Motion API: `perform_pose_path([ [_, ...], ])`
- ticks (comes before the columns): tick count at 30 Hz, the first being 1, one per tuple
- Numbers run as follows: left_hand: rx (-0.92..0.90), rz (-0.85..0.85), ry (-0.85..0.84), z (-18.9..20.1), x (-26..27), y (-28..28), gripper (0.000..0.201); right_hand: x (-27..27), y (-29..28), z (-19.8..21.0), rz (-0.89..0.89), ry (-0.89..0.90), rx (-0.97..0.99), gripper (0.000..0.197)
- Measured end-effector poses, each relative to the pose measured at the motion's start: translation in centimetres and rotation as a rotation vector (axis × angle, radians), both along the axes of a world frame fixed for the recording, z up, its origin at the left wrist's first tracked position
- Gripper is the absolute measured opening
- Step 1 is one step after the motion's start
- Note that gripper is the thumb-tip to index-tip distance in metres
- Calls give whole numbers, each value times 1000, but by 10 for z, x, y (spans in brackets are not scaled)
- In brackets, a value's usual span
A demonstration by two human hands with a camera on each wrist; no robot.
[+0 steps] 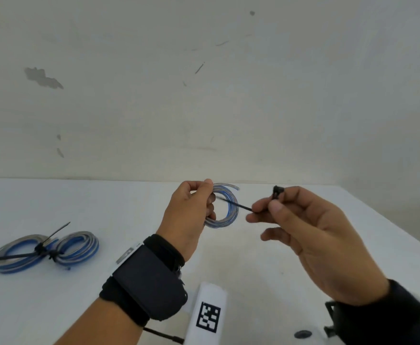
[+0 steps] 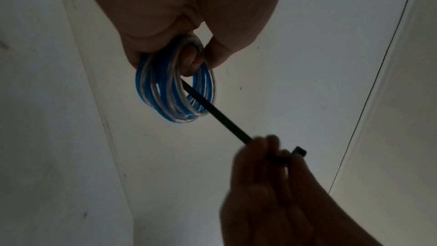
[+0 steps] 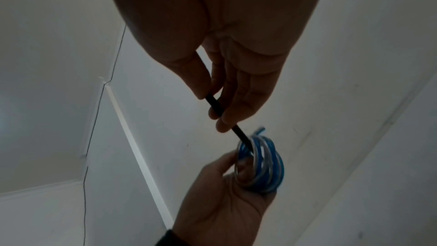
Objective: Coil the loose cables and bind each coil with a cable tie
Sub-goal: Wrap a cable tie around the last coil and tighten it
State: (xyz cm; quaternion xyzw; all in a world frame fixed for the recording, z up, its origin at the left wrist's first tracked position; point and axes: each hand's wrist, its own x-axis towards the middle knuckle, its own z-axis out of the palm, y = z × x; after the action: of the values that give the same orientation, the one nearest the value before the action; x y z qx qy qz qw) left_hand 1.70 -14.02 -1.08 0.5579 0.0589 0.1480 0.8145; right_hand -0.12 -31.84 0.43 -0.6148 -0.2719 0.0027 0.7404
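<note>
**Black wrist rigs on two bare hands**

The left hand (image 1: 191, 215) is bare, with no glove or ring. A wide black fabric strap (image 1: 164, 247) wraps the left wrist, and a dark, box-shaped unit (image 1: 144, 277) sits on its upper side, with a white edge and a small grey label at the end nearest the fingers. A thin black cable (image 1: 161, 334) runs from under the strap towards the body. The forearm behind it is uncovered. The right hand (image 1: 311, 232) is bare too. A black band or cuff (image 1: 408, 312) covers the right wrist, with a black bracket (image 1: 331, 317) projecting from its inner side.
</note>
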Motion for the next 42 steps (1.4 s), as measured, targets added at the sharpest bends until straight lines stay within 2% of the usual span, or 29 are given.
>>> perform_pose_path([
  [2,-4,-44,-1,0,-1,-3,16,3,10,-7,-22,-20,-6,11],
  [8,15,-106,34,-6,-3,-11,26,5,22,-22,-54,-139,-87,17],
  [13,9,-147,25,-9,-3,-13,22,4,22,-29,-126,-161,-74,10],
  [18,242,-155,-47,-14,-7,-22,25,8,17,-29,-291,-112,2,14],
  [22,411,-177,-102,-15,-8,-26,24,12,8,-29,-323,-16,86,9],
  [26,534,-201,-129,-19,-9,-28,25,12,7,-28,-332,-5,109,7],
  [30,613,-223,-132,-21,-9,-27,25,12,6,-29,-348,12,73,13],
  [34,682,-245,-151,-20,-9,-26,26,14,4,-30,-356,40,42,9],
  [42,652,-239,-159,-20,-9,-22,24,14,6,-35,-328,87,-92,5],
])
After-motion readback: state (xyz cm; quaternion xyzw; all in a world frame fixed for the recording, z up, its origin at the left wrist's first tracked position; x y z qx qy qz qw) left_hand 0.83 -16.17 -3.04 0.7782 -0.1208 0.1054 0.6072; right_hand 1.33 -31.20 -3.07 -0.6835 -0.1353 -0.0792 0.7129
